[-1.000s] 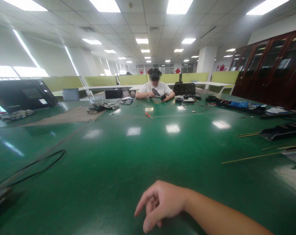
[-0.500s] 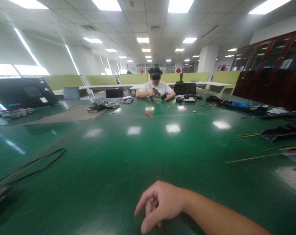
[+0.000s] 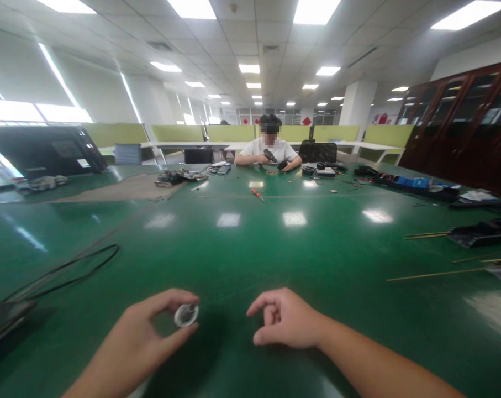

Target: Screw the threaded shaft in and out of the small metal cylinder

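Between the thumb and forefinger of my left hand (image 3: 151, 326) is a small round object (image 3: 186, 315) with a pale, translucent rim and a darker middle; its exact kind is unclear. It is held above the green tabletop (image 3: 217, 260). To the right, my right hand (image 3: 285, 320) hovers over the table with nothing visible in it. Its thumb and forefinger are apart, and the other fingers curl inward. A gap of bare green surface lies between the two hands.
A black cable loop (image 3: 96, 265) lies at left. Thin brass-coloured rods (image 3: 436, 275) stick out from the right. An orange screwdriver (image 3: 257, 194) lies farther back. Across the table a person (image 3: 269, 149) holds a power drill (image 3: 270, 156). Electronic parts (image 3: 179, 177) sit at the back left.
My left hand has come into view at the lower left with the small round object. My right hand has risen slightly, its thumb and forefinger still apart. The view has shifted slightly.
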The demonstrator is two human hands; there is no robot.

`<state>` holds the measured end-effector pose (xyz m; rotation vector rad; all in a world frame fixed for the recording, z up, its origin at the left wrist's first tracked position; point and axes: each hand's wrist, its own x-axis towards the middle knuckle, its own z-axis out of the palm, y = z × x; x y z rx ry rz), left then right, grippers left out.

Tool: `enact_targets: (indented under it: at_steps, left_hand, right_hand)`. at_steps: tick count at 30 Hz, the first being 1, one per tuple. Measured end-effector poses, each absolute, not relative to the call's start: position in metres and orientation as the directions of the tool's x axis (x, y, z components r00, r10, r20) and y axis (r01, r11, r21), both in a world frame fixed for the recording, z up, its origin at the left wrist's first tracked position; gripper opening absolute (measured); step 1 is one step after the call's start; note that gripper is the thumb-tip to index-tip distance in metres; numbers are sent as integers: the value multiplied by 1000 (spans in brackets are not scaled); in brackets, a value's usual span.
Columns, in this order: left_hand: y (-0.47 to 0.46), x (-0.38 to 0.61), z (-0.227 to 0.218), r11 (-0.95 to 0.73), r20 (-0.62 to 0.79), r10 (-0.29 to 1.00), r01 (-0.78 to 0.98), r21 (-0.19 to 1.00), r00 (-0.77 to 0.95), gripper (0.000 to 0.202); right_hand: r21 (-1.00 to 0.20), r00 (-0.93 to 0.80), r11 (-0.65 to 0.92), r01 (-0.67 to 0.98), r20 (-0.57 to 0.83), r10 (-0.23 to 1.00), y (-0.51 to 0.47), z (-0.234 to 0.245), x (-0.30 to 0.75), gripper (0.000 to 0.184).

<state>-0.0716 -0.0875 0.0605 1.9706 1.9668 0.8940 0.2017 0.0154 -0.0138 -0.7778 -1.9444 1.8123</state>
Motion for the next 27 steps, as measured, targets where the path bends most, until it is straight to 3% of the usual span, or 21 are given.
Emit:
enact_targets:
  at_steps: [4, 9, 14, 16, 20, 27]
  left_hand:
    - [-44, -27, 50, -308, 242, 950, 739, 599, 200, 20]
    - [-36, -17, 21, -426, 265, 903, 624, 655, 338, 28]
    - [-41, -22, 7, -265, 151, 959, 574, 775, 238, 40]
    - [-40, -20, 8, -227, 118, 967, 552, 802, 225, 35]
    - [-38, -18, 9, -208, 78, 968, 584, 785, 240, 19]
    - [-41, -19, 5, -244, 59, 948, 598, 764, 312, 16]
  right_hand:
    - [-933, -586, 256, 251, 64, 808, 18, -17, 201, 43]
    - [-794, -518, 491, 359, 268, 812, 14, -16, 204, 55]
    - [-782, -543, 507, 363, 265, 797, 9, -13, 204, 53]
    - [-784, -534, 502, 366, 265, 803, 8, -13, 204, 49]
    - [-775, -536, 502, 384, 256, 805, 7, -12, 204, 38]
    - [-798, -596, 504, 331, 237, 767, 3, -8, 204, 30]
